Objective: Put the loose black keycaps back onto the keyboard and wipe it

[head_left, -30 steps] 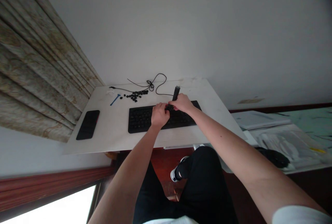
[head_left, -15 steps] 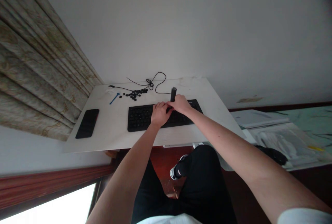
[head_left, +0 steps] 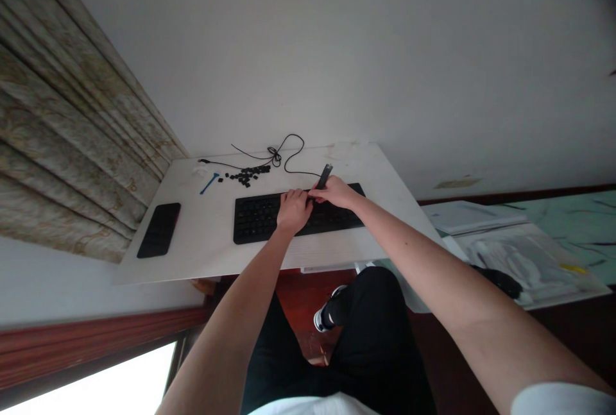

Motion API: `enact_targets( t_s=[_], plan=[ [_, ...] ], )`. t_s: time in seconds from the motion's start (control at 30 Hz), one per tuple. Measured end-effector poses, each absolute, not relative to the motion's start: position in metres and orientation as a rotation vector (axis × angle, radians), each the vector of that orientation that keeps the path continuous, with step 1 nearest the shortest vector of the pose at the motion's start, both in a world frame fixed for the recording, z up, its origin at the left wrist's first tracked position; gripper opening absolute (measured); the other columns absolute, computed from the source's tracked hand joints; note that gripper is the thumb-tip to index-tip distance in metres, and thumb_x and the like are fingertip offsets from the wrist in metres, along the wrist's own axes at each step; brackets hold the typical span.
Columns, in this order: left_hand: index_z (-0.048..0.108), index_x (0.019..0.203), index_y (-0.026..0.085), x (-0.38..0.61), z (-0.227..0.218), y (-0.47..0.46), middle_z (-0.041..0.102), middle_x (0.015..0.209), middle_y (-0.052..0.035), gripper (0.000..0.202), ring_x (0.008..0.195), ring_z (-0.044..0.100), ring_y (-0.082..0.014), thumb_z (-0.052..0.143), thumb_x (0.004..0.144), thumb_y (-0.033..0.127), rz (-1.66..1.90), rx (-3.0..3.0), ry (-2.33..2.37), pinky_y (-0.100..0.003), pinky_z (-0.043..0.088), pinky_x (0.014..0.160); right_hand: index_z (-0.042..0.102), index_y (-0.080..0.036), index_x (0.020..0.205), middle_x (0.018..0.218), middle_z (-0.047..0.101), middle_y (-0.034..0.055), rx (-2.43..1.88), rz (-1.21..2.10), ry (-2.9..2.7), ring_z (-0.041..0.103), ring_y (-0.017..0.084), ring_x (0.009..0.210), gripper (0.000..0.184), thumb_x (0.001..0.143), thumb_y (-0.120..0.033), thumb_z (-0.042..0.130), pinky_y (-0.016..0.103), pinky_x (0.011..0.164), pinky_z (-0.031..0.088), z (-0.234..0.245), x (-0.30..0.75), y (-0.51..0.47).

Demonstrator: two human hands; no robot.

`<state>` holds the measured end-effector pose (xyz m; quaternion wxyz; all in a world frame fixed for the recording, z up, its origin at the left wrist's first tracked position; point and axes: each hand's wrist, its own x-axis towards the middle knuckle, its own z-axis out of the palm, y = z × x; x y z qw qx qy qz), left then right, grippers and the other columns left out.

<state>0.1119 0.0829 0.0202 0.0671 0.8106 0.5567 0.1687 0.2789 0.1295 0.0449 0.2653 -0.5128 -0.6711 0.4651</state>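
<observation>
Black and slim, a handheld tool (head_left: pixel 324 176) is now tilted rather than upright (a moment ago it stood straight), gripped by the closed right hand (head_left: pixel 335 192) just above the keyboard (head_left: pixel 255 221), over whose keys the left hand (head_left: pixel 294 210) is curved, its hold unclear.

There are two hands, left hand (head_left: pixel 294 211) and right hand (head_left: pixel 335 192), one black keyboard (head_left: pixel 255 226), one black tool (head_left: pixel 325 176), one blue plastic tool (head_left: pixel 209 183), one black phone (head_left: pixel 158 230), one black cable (head_left: pixel 276 158), and many small black keycaps (head_left: pixel 245 176), too small for exact counting.
</observation>
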Motion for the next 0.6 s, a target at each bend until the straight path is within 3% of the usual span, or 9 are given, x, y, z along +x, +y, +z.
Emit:
enact_targets(
  t_s=[0.13, 0.23, 0.47, 0.6],
  plan=[
    [0.060, 0.109, 0.018, 0.112, 0.020, 0.083, 0.064, 0.109, -0.0106, 0.019, 0.114, 0.053, -0.0275, 0.049, 0.096, 0.028, 0.503, 2.432, 1.686, -0.043, 0.037, 0.098, 0.073, -0.011, 0.079, 0.068, 0.072, 0.0070, -1.509, 1.070, -1.938, 0.067, 0.014, 0.058, 0.021, 0.082, -0.031, 0.076, 0.022, 0.056, 0.054, 0.051, 0.271, 0.133],
    [0.060, 0.111, 0.018, 0.113, 0.020, 0.083, 0.063, 0.110, -0.0119, 0.021, 0.114, 0.053, -0.0282, 0.048, 0.097, 0.027, 0.507, 2.426, 1.689, -0.044, 0.037, 0.098, 0.071, -0.010, 0.080, 0.068, 0.072, 0.0085, -1.610, 1.109, -1.855, 0.067, 0.015, 0.057, 0.025, 0.081, -0.034, 0.077, 0.024, 0.055, 0.055, 0.057, 0.265, 0.132],
    [0.058, 0.117, 0.017, 0.112, 0.020, 0.083, 0.062, 0.112, -0.0122, 0.025, 0.115, 0.052, -0.0286, 0.046, 0.098, 0.029, 0.469, 2.454, 1.679, -0.044, 0.037, 0.098, 0.070, -0.012, 0.070, 0.062, 0.070, 0.0070, -1.590, 0.925, -2.036, 0.069, 0.017, 0.063, 0.026, 0.084, -0.034, 0.073, 0.023, 0.061, 0.053, 0.067, 0.265, 0.122],
    [0.056, 0.119, 0.015, 0.112, 0.019, 0.083, 0.062, 0.112, -0.0126, 0.028, 0.114, 0.052, -0.0283, 0.045, 0.099, 0.030, 0.470, 2.458, 1.711, -0.043, 0.038, 0.098, 0.071, -0.011, 0.075, 0.064, 0.071, 0.0084, -1.600, 0.918, -1.987, 0.071, 0.019, 0.066, 0.027, 0.083, -0.037, 0.074, 0.023, 0.062, 0.054, 0.071, 0.261, 0.121]
  ],
)
